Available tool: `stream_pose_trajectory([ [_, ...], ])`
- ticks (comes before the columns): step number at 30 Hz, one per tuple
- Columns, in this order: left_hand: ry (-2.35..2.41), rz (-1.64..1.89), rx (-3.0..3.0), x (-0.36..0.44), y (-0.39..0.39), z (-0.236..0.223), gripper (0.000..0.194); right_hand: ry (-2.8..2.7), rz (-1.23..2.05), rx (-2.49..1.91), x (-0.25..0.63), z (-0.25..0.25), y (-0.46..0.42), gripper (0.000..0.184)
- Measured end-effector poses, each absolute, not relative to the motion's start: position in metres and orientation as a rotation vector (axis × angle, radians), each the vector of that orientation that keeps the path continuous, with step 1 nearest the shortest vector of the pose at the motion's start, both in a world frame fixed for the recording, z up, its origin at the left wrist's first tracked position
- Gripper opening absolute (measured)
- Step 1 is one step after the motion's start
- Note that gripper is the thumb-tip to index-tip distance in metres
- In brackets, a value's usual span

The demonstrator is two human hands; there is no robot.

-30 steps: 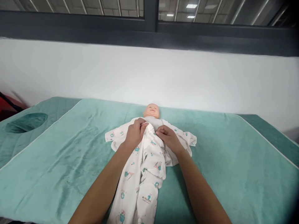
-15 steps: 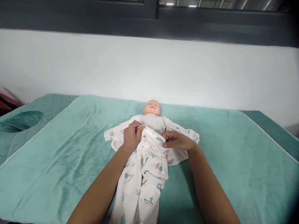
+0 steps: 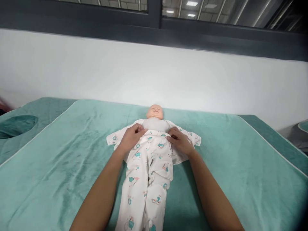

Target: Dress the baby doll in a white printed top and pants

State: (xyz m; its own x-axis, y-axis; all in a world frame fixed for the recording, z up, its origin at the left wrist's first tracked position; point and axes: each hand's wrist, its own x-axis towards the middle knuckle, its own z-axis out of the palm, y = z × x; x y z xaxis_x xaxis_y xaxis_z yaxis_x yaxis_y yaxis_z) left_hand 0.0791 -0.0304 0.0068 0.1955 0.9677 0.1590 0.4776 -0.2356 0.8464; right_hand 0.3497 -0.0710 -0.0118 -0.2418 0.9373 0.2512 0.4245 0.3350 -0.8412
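Note:
A baby doll lies on its back, head toward the wall. White printed baby pants cover its legs and reach up over its belly. My left hand pinches the waistband at its left side. At the other side of the waistband my right hand has its fingers curled on the edge. A white printed jacket is spread under the doll, its sleeves out to both sides. The doll's pale cloth torso shows between the jacket fronts. The ends of the pants legs run out of view.
A green velvety cover with creases lies under the doll. Its left part has an oval hollow. Behind stand a white wall and a dark window frame. A grey object is at the right edge.
The waistband now lies flatter and straighter across the belly. My right hand has closed in on its right edge, and my left hand has shifted slightly left. The camera view has tilted up.

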Motion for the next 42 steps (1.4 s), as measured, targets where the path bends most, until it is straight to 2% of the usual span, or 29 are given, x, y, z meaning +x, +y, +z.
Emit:
stream_pose_trajectory([
  [3,1.154,0.752,1.875,0.055,-0.028,0.012,0.033,-1.772,0.539,-1.186,0.341,-0.016,-0.072,0.022],
  [6,1.019,0.678,1.958,0.041,-0.029,0.015,0.03,-1.817,0.405,-1.192,0.337,-0.019,-0.074,0.019],
  [10,1.055,0.822,1.976,0.045,-0.031,0.012,0.027,-1.916,0.38,-1.286,0.335,-0.017,-0.071,0.022],
  [16,1.496,1.082,1.994,0.071,-0.02,-0.006,0.019,-1.833,0.268,-1.535,0.325,-0.014,-0.056,0.033],
  [26,1.57,1.096,1.824,0.08,-0.017,-0.012,0.018,-1.607,0.484,-1.7,0.321,-0.01,-0.023,0.029],
  [32,1.237,0.786,1.597,0.059,-0.022,-0.002,0.03,-1.396,0.638,-1.412,0.32,-0.022,-0.044,0.028],
  [38,1.058,0.484,1.498,0.044,-0.032,0.011,0.015,-1.46,0.543,-1.47,0.329,-0.015,-0.063,0.033],
  [42,0.989,0.415,1.548,0.04,-0.039,0.011,0.023,-1.571,0.838,-1.538,0.345,-0.01,-0.069,0.042],
])
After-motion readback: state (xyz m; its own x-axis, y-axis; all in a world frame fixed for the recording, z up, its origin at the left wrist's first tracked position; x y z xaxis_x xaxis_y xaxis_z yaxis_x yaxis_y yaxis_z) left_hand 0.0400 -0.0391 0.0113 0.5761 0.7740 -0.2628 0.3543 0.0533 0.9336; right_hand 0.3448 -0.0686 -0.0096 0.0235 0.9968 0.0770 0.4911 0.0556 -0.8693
